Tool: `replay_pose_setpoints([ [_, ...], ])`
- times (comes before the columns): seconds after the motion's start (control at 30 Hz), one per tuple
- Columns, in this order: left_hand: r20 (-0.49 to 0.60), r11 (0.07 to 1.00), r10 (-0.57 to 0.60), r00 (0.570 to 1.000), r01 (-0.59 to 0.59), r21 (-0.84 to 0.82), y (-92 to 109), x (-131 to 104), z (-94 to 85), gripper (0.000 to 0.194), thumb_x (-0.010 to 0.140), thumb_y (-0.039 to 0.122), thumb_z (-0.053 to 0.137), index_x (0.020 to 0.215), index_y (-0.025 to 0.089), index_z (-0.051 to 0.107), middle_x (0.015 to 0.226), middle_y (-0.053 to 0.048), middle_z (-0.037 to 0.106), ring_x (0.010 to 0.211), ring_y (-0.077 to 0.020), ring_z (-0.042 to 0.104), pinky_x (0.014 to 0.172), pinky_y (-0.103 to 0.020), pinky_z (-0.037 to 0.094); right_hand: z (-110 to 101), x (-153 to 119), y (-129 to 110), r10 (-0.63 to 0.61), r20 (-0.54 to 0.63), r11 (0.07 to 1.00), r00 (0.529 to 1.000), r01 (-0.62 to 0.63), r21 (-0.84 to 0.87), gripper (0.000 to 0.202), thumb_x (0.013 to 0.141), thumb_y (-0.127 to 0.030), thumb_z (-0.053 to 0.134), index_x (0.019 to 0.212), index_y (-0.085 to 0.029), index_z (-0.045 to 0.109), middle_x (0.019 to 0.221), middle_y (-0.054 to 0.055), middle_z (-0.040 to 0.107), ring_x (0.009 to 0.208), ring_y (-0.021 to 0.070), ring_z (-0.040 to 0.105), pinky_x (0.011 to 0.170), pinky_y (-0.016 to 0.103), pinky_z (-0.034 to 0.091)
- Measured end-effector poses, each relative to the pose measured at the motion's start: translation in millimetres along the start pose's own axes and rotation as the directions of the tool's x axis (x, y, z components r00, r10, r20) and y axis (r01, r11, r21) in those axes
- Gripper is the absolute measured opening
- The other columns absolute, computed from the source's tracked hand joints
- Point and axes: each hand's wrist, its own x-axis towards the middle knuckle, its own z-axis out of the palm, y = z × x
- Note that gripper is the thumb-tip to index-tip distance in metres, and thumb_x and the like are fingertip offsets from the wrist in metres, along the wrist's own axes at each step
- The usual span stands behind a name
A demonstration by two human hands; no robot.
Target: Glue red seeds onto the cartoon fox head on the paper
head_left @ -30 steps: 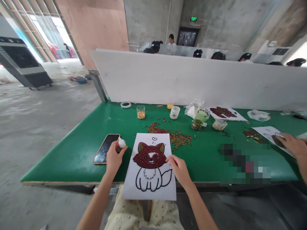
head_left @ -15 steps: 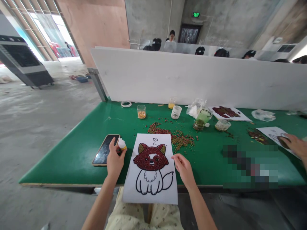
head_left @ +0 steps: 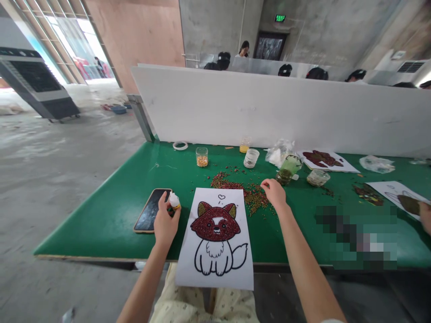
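Note:
My left hand point(head_left: 166, 228) is closed around a small white glue bottle point(head_left: 174, 200) with some yellow near its base, beside a phone point(head_left: 147, 216) lying on the table. In front of me a paper sheet point(head_left: 186, 269) with a cartoon fox hangs partly over the table edge. Dark red beans fill the fox's head point(head_left: 215, 224) and greenish ones its ears; the body and tail are bare outline. Over the right end of the scattered red and green beans point(head_left: 255, 199) is my right hand point(head_left: 276, 195), its fingertips pinched together. Whatever they hold is too small to see.
Along the back stand a cup of orange kernels point(head_left: 202, 160), a clear jar point(head_left: 251, 159), a tipped green cup point(head_left: 290, 166) and another jar point(head_left: 318, 178). A white partition point(head_left: 252, 107) rises behind. At the right, another person's hand point(head_left: 424, 217) rests at a second picture point(head_left: 387, 188).
My right hand has moved from the paper's right edge forward and right to the scattered beans. My left hand still holds the glue bottle. The view has shifted slightly.

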Motion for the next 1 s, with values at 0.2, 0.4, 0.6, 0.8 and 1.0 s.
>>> replay_pose_setpoints([
  [0.2,-0.001,1.0,0.001,1.0,-0.001,0.022,-3,1,1.3,0.064,0.079,0.031,0.054,0.137,0.02,0.029,0.103,-0.008,0.065,0.072,-0.0188,0.061,0.065,-0.03,0.045,8,20,6,0.036,0.073,0.998,0.997,-0.031,-0.063,0.014,0.083,-0.019,0.051,0.075,-0.02,0.063,0.078,0.004,0.063,0.068,0.0144,0.053,0.054,0.024,0.028],
  [0.4,-0.004,1.0,0.012,1.0,-0.012,0.027,-2,1,1.3,0.062,0.079,0.032,0.052,0.136,0.02,0.031,0.105,-0.008,0.064,0.072,-0.0187,0.059,0.065,-0.03,0.044,16,20,8,-0.035,0.09,0.997,0.995,0.04,-0.063,0.015,0.085,-0.023,0.049,0.08,-0.021,0.063,0.084,0.003,0.066,0.072,0.0151,0.055,0.057,0.024,0.03],
  [0.6,0.003,1.0,0.015,1.0,-0.015,0.027,-2,1,1.4,0.061,0.08,0.032,0.052,0.136,0.02,0.031,0.104,-0.007,0.064,0.073,-0.0187,0.059,0.065,-0.03,0.044,19,25,8,-0.109,0.155,0.984,0.982,0.129,-0.126,0.015,0.085,-0.019,0.049,0.078,-0.02,0.062,0.086,0.003,0.063,0.075,0.0145,0.053,0.058,0.024,0.029],
  [0.8,0.009,0.999,0.012,1.0,-0.013,0.039,-3,1,1.5,0.06,0.08,0.031,0.052,0.136,0.02,0.032,0.104,-0.008,0.064,0.077,-0.0207,0.061,0.066,-0.031,0.045,12,31,4,-0.119,0.22,0.968,0.968,0.163,-0.191,0.016,0.084,-0.02,0.051,0.077,-0.02,0.065,0.085,0.004,0.064,0.076,0.0147,0.054,0.058,0.023,0.03],
  [1.0,-0.001,0.999,0.024,1.0,-0.024,0.033,-5,1,2.8,0.06,0.079,0.03,0.052,0.135,0.02,0.033,0.104,-0.009,0.063,0.082,-0.0221,0.061,0.069,-0.033,0.047,7,35,-3,-0.084,0.305,0.951,0.949,0.168,-0.261,0.016,0.082,-0.016,0.053,0.076,-0.017,0.067,0.083,0.006,0.066,0.075,0.0157,0.057,0.06,0.023,0.034],
])
